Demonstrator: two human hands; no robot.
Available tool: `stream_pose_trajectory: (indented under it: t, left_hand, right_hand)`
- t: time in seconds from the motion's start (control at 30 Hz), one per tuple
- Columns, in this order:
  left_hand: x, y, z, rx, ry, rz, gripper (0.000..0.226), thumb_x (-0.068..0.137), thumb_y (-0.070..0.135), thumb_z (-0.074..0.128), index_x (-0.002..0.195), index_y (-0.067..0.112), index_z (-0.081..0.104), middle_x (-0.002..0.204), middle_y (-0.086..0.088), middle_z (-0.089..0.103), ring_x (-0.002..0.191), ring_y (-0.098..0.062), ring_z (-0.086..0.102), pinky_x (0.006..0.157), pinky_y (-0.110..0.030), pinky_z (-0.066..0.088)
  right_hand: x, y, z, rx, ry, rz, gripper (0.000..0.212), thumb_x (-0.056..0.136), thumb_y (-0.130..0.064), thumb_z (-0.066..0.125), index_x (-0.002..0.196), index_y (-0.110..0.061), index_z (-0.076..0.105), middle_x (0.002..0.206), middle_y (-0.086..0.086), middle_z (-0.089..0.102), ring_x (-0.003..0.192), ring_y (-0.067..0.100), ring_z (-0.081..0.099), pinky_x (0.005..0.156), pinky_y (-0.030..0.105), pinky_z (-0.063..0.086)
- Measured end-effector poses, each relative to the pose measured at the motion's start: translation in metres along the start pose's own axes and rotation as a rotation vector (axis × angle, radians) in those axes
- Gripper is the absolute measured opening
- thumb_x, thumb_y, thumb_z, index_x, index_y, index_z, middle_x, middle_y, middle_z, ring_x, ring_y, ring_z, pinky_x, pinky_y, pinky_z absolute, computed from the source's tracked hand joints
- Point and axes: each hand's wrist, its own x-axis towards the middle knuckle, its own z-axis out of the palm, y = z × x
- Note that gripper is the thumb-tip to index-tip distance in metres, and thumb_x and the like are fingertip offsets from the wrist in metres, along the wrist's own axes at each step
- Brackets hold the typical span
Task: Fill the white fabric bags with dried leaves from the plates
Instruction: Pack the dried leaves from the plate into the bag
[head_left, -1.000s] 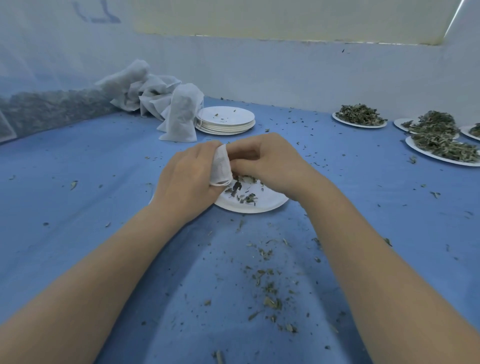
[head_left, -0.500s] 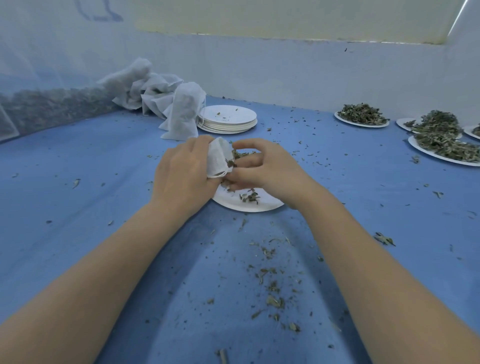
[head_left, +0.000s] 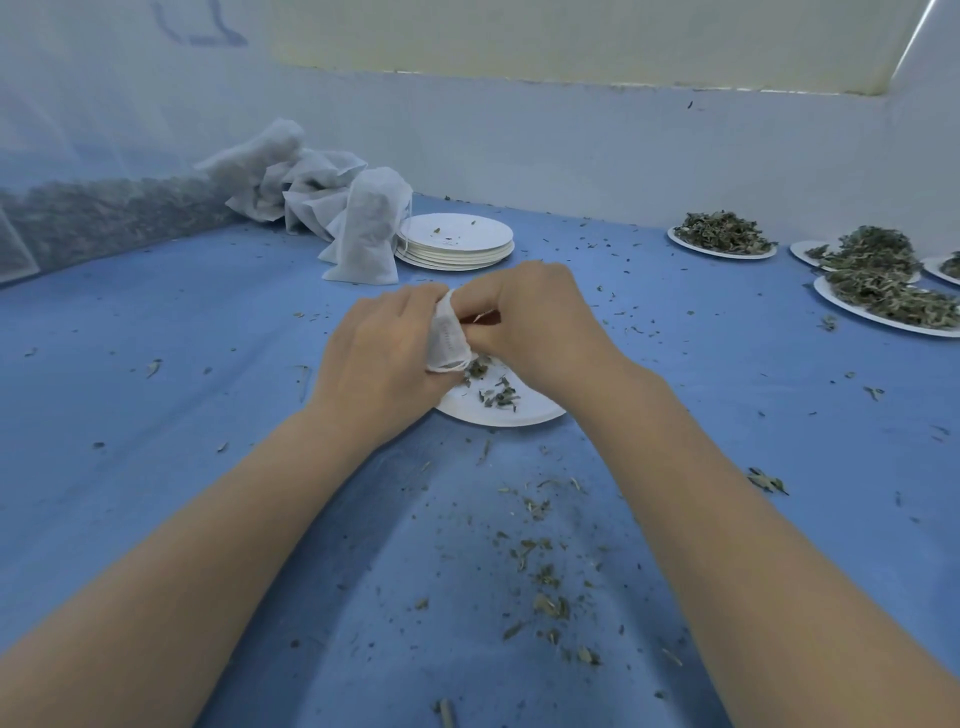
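Only the head cam to go on, so here's what it shows. Your hands are right together over the near plate (head_left: 524, 410). Your left hand (head_left: 376, 358) is wrapped around a small white fabric bag (head_left: 445, 338), and your right hand (head_left: 540, 317) has its fingers curled in at the bag's mouth, looks like it's pinching either the rim or a bit of leaf. I honestly can't tell which, the fingertips are hidden.

My take on doing this bit well: keep the bag directly above the plate so anything that slips lands back on it and not on the blue table (head_left: 156, 415), which already has plenty of crumbs just in front of your wrists. Use your left thumb to hold the mouth wide, and push small pinches in deep rather than one big wad. There's only a thin scatter of dried leaves (head_left: 496, 397) left under your right hand, so this plate is nearly done I'd guess.

Orientation: the bag's long axis runs roughly up and down, slightly tilted. The opening seems to face your right hand, but where the bottom end sits I can't tell for sure.

Full plates (head_left: 722, 239) sit well off past your right hand, the empty stack (head_left: 457, 244) and filled bags (head_left: 363, 234) just beyond your left.
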Motion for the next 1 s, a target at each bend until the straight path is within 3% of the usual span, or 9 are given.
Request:
stream_pose_trajectory:
  t: [0.13,0.23,0.33,0.5,0.63,0.7,0.8,0.93,1.0]
  left_hand:
    - [0.000,-0.001,-0.001,-0.029,-0.025,-0.028,0.044,0.070,0.019,0.079,0.104,-0.003,0.062,0.085,-0.017,0.066,0.073,-0.036,0.060,0.065,-0.033,0.038]
    - [0.004,-0.002,-0.003,-0.147,-0.091,-0.177,0.033,0.074,0.033,0.073,0.093,0.011,0.056,0.076,0.006,0.053,0.075,-0.024,0.051,0.065,-0.028,0.029]
    - [0.007,0.001,-0.005,-0.320,-0.146,-0.252,0.029,0.070,0.035,0.069,0.090,0.021,0.054,0.077,0.015,0.051,0.082,-0.017,0.053,0.069,-0.028,0.039]
    - [0.004,0.000,-0.006,-0.302,-0.122,-0.216,0.048,0.065,0.029,0.077,0.110,0.021,0.060,0.102,0.009,0.062,0.094,-0.015,0.056,0.078,-0.027,0.041]
    - [0.004,-0.008,-0.009,-0.272,-0.126,-0.207,0.054,0.062,0.033,0.071,0.113,0.028,0.055,0.103,0.011,0.061,0.092,-0.017,0.057,0.075,-0.034,0.047]
    - [0.004,-0.012,-0.009,-0.247,-0.130,-0.214,0.055,0.062,0.037,0.061,0.116,0.027,0.052,0.105,0.008,0.060,0.091,-0.020,0.055,0.072,-0.037,0.048]
    - [0.005,-0.020,-0.007,-0.187,-0.121,-0.218,0.053,0.069,0.023,0.065,0.119,0.024,0.051,0.108,0.003,0.060,0.093,-0.025,0.055,0.071,-0.036,0.045]
    - [0.004,-0.030,-0.005,-0.081,-0.112,-0.260,0.052,0.070,0.017,0.068,0.119,0.022,0.051,0.108,-0.003,0.059,0.091,-0.031,0.053,0.066,-0.030,0.033]
    - [0.004,-0.033,-0.004,-0.046,-0.129,-0.286,0.050,0.072,0.019,0.067,0.119,0.021,0.050,0.108,-0.003,0.059,0.090,-0.030,0.053,0.065,-0.028,0.029]
  right_hand:
    - [-0.001,-0.003,-0.010,-0.044,-0.075,-0.028,0.024,0.079,-0.002,0.065,0.087,-0.021,0.076,0.079,-0.003,0.071,0.074,0.009,0.054,0.068,0.018,0.042]
    - [-0.001,-0.007,-0.011,-0.055,-0.065,-0.063,0.026,0.079,0.000,0.063,0.089,-0.020,0.077,0.089,0.005,0.073,0.082,0.015,0.063,0.075,0.023,0.044]
    - [-0.002,-0.010,-0.006,0.014,-0.001,-0.045,0.018,0.080,-0.003,0.063,0.085,-0.015,0.077,0.081,0.006,0.072,0.075,0.013,0.057,0.065,0.020,0.041]
    - [0.001,-0.010,0.003,-0.051,-0.162,0.052,0.016,0.086,-0.012,0.057,0.087,-0.011,0.073,0.064,-0.003,0.056,0.054,0.008,0.042,0.053,0.014,0.035]
    - [0.000,-0.009,-0.002,0.123,-0.202,0.098,0.014,0.085,-0.015,0.063,0.093,-0.023,0.071,0.082,-0.002,0.068,0.063,0.007,0.057,0.052,0.015,0.042]
    - [-0.001,-0.009,-0.008,0.211,-0.189,0.096,0.016,0.083,-0.015,0.066,0.090,-0.028,0.071,0.090,0.002,0.072,0.082,0.016,0.064,0.067,0.029,0.050]
    - [-0.002,-0.005,-0.016,0.341,-0.132,0.081,0.017,0.082,-0.019,0.070,0.093,-0.031,0.074,0.093,-0.005,0.073,0.092,0.011,0.066,0.084,0.030,0.050]
    - [0.006,0.018,-0.019,0.496,0.066,0.203,0.015,0.082,-0.016,0.069,0.092,-0.025,0.074,0.089,-0.007,0.074,0.089,0.009,0.068,0.082,0.027,0.055]
    - [0.013,0.034,-0.014,0.292,0.126,0.310,0.016,0.086,-0.019,0.063,0.097,-0.027,0.072,0.094,-0.007,0.073,0.087,0.011,0.067,0.079,0.022,0.054]
